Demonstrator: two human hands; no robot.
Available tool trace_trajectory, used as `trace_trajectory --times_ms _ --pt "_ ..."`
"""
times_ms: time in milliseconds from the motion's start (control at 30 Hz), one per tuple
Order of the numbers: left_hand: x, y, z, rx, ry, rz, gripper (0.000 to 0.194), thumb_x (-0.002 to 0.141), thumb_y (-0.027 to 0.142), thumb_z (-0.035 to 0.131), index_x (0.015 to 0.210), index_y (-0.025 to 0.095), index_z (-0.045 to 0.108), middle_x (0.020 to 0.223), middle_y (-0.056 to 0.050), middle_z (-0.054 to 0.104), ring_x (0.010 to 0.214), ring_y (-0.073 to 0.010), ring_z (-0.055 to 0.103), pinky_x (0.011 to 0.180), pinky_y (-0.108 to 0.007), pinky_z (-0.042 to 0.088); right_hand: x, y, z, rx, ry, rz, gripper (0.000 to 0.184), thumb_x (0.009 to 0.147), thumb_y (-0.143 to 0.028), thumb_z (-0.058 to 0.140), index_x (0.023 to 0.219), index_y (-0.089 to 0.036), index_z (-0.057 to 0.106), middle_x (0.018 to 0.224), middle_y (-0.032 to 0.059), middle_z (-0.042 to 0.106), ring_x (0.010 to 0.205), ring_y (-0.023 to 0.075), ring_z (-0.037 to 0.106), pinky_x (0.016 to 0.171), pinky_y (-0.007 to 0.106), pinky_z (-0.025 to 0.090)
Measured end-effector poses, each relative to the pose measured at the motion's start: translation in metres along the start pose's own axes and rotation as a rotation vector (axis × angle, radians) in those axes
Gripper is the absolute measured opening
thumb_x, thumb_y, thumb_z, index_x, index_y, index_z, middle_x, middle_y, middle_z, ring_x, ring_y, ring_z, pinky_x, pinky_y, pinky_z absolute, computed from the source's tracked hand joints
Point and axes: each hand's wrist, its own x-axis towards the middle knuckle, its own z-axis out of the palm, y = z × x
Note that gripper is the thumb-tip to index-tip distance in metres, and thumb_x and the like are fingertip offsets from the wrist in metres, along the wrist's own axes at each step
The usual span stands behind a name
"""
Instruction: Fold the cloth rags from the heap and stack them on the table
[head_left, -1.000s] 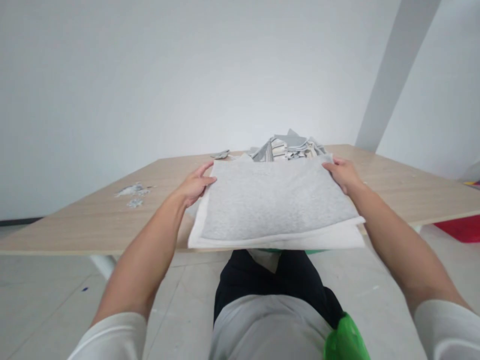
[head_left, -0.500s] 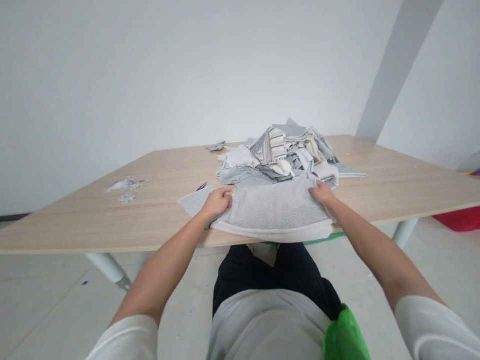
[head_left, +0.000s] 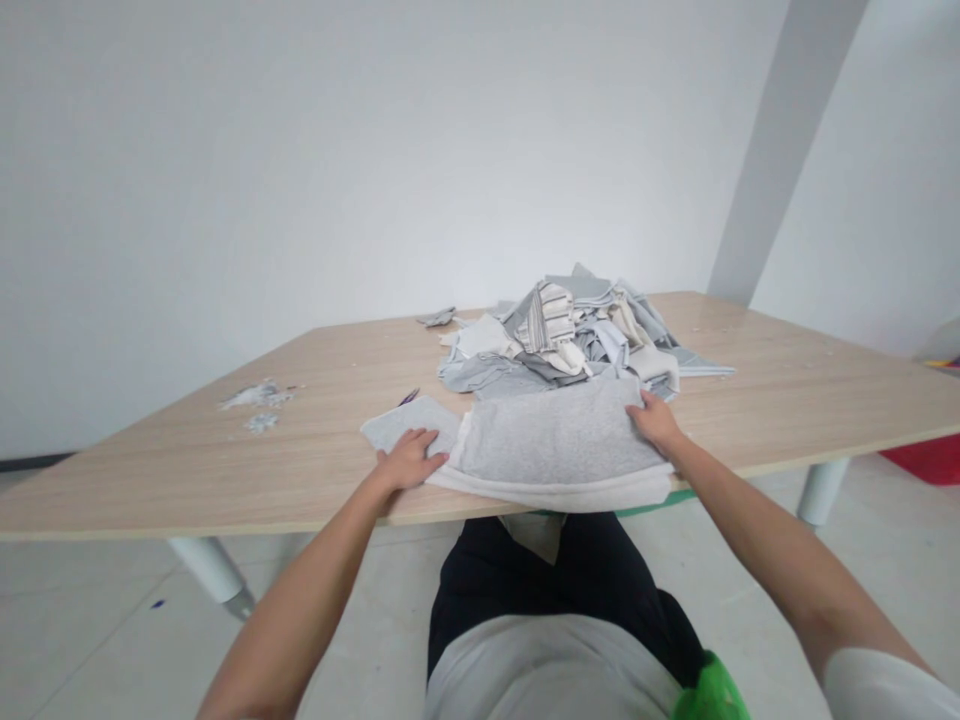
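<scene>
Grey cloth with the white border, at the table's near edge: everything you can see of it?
The heathered grey cloth with a white border looks like soft knit, roughly rectangular, with white showing along its near and left sides. It lies mostly flat, slightly rumpled, on the pale wood-look table, reaching the near edge. The right hand has its grip on the right side, thumb on top. The left hand spreads open at the left side; whether its thumb touches the cloth is unclear.

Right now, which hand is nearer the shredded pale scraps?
Left. The left hand is right of the shredded pale scraps; the right hand, touching light-grey fabric, is farther right.
</scene>
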Motion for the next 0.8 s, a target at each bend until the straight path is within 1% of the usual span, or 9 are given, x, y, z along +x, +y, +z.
trace_trajectory --times_ms 167,267,367,433,500,600,667,733,800 --pt "-0.005 -0.029 0.000 0.016 0.066 -0.060 0.048 0.079 0.031 0.048 0.125 0.023 0.059 0.136 -0.013 0.050 0.130 -0.0325 0.038 0.101 -0.049 0.034 -0.001 0.003 0.001 -0.024 -0.003 0.000 0.047 0.070 -0.028 0.049 0.112 -0.012 0.062 0.108 0.0119 0.068 0.099 0.0278 0.062 0.091 0.038 0.046" --pt "-0.002 -0.051 -0.001 0.044 0.093 -0.119 0.046 0.078 0.025 0.046 0.121 0.025 0.060 0.137 -0.012 0.049 0.131 -0.0355 0.035 0.101 -0.059 0.029 0.001 0.007 0.001 -0.035 -0.018 0.006 0.047 0.071 -0.030 0.050 0.113 -0.013 0.063 0.109 0.0120 0.068 0.101 0.0289 0.061 0.093 0.039 0.044" --pt "0.013 -0.072 -0.003 0.074 0.119 -0.191 0.044 0.078 0.022 0.043 0.118 0.025 0.061 0.138 -0.013 0.048 0.131 -0.0384 0.033 0.098 -0.069 0.022 0.004 0.013 0.003 -0.046 -0.021 0.031 0.050 0.072 -0.033 0.052 0.117 -0.012 0.061 0.114 0.0144 0.065 0.108 0.0317 0.058 0.097 0.041 0.041" --pt "0.031 -0.082 -0.006 0.084 0.133 -0.248 0.042 0.078 0.022 0.044 0.116 0.024 0.062 0.135 -0.016 0.050 0.129 -0.0389 0.035 0.097 -0.070 0.021 0.005 0.016 0.005 -0.047 -0.007 0.053 0.056 0.072 -0.035 0.053 0.121 -0.009 0.057 0.121 0.0178 0.061 0.114 0.0337 0.054 0.101 0.043 0.037" --pt "0.049 -0.086 -0.011 0.087 0.153 -0.313 0.042 0.080 0.023 0.044 0.118 0.022 0.060 0.131 -0.019 0.053 0.127 -0.0395 0.038 0.096 -0.070 0.022 0.005 0.016 0.006 -0.038 0.006 0.063 0.058 0.072 -0.035 0.054 0.124 -0.007 0.056 0.125 0.0197 0.058 0.118 0.0343 0.052 0.103 0.043 0.034" --pt "0.069 -0.073 -0.020 0.089 0.224 -0.405 0.056 0.080 0.028 0.046 0.135 0.015 0.045 0.135 -0.027 0.045 0.130 -0.0422 0.033 0.096 -0.070 0.021 0.003 0.011 0.007 -0.008 0.001 0.050 0.051 0.073 -0.034 0.053 0.118 -0.011 0.060 0.120 0.0167 0.062 0.112 0.0322 0.056 0.101 0.042 0.037" --pt "0.072 -0.052 -0.022 0.044 0.314 -0.364 0.066 0.081 0.029 0.046 0.143 0.012 0.032 0.144 -0.026 0.035 0.137 -0.0395 0.024 0.103 -0.066 0.015 0.002 0.007 0.006 0.018 -0.015 0.032 0.045 0.074 -0.033 0.053 0.114 -0.014 0.063 0.113 0.0128 0.066 0.105 0.0295 0.060 0.096 0.040 0.041" --pt "0.070 -0.025 -0.018 -0.087 0.346 -0.252 0.063 0.084 0.031 0.044 0.143 0.012 0.032 0.145 -0.022 0.036 0.138 -0.0341 0.026 0.109 -0.057 0.013 0.001 0.005 0.005 0.043 -0.020 0.022 0.043 0.075 -0.031 0.052 0.113 -0.014 0.063 0.109 0.0103 0.068 0.101 0.0272 0.062 0.093 0.038 0.044" --pt "0.066 0.004 -0.009 -0.241 0.282 -0.169 0.056 0.087 0.041 0.040 0.137 0.014 0.043 0.137 -0.019 0.048 0.131 -0.0317 0.039 0.109 -0.048 0.022 0.000 0.003 0.005 0.059 -0.016 0.021 0.044 0.075 -0.030 0.051 0.115 -0.014 0.062 0.109 0.0090 0.068 0.100 0.0253 0.062 0.092 0.036 0.044"
